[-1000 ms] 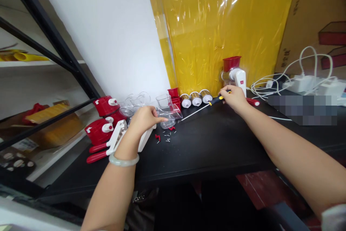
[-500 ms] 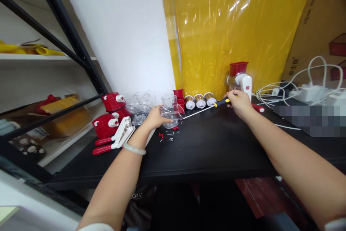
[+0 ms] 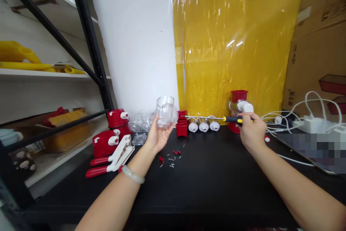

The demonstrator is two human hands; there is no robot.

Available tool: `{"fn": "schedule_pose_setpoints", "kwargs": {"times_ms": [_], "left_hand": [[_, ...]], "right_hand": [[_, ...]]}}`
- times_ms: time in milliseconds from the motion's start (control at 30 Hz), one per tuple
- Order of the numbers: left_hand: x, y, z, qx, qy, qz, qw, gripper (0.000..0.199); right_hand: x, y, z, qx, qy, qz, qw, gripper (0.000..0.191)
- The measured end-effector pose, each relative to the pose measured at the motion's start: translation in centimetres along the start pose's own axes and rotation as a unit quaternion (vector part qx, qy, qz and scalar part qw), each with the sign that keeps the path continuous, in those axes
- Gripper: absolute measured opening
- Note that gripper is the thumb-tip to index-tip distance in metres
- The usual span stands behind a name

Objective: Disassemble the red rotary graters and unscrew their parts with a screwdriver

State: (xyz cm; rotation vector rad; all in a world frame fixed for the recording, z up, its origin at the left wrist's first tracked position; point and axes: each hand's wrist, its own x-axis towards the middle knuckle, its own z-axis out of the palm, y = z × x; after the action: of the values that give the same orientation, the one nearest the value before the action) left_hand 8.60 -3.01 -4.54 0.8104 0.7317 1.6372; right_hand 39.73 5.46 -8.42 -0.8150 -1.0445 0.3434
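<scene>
My left hand [image 3: 159, 135] holds up a clear plastic cup-like housing [image 3: 167, 112] with a round opening on its side, raised off the black tabletop. In my right hand [image 3: 251, 130] is a screwdriver [image 3: 232, 119] with a black and yellow handle. Its long shaft points left and level, the tip close to the housing's right side; whether they touch I cannot tell. Below lie small red clips [image 3: 176, 152] and several tiny screws [image 3: 171, 165]. Behind the shaft stand red plastic parts [image 3: 182, 128] and metal grater drums [image 3: 203, 124] with white ends.
On the left sit red housings [image 3: 105, 143], white arms with red handles [image 3: 109, 164] and more clear parts [image 3: 140, 138]. An assembled red and white grater [image 3: 239, 106] stands at the back right, near white cables and adapters [image 3: 316, 115]. A black shelf frame [image 3: 93, 43] borders the left.
My left hand has lifted the clear housing off the tabletop. The screwdriver has swung from slanting down to nearly level. The view has tilted up.
</scene>
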Motion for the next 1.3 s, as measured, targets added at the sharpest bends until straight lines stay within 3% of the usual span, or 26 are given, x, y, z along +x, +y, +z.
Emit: {"fn": "schedule_pose_setpoints", "kwargs": {"times_ms": [100, 300, 600, 867, 1100, 1200, 1300], "left_hand": [[0.2, -0.9, -0.1, 0.008, 0.004, 0.002, 1.0, 0.05], [0.3, -1.6, -0.1, -0.015, -0.007, -0.01, 1.0, 0.051], [0.4, -1.8, -0.4, 0.032, 0.005, 0.013, 0.999, 0.053], [0.3, -1.9, -0.3, 0.032, 0.001, 0.01, 0.999, 0.054], [0.3, -2.3, -0.2, 0.04, 0.002, 0.02, 0.999, 0.046], [0.4, -2.6, -0.3, 0.045, 0.01, 0.026, 0.999, 0.045], [0.3, -2.8, -0.4, 0.042, 0.027, 0.045, 0.998, 0.045]], "right_hand": [[-1.0, -1.0, 0.1, -0.012, 0.039, -0.001, 0.999, 0.02], [-1.4, -2.2, -0.1, -0.065, 0.028, -0.045, 0.997, 0.02], [-1.1, -1.9, -0.4, -0.076, -0.008, -0.08, 0.994, 0.016], [-0.8, -1.6, -0.5, -0.081, 0.009, -0.082, 0.993, 0.017], [-1.0, -1.7, -0.2, -0.058, -0.031, -0.114, 0.991, 0.012], [-0.8, -1.3, 0.4, 0.083, -0.072, -0.056, 0.992, 0.02], [-0.5, -0.9, 0.7, 0.201, -0.137, 0.066, 0.968, 0.024]]}}
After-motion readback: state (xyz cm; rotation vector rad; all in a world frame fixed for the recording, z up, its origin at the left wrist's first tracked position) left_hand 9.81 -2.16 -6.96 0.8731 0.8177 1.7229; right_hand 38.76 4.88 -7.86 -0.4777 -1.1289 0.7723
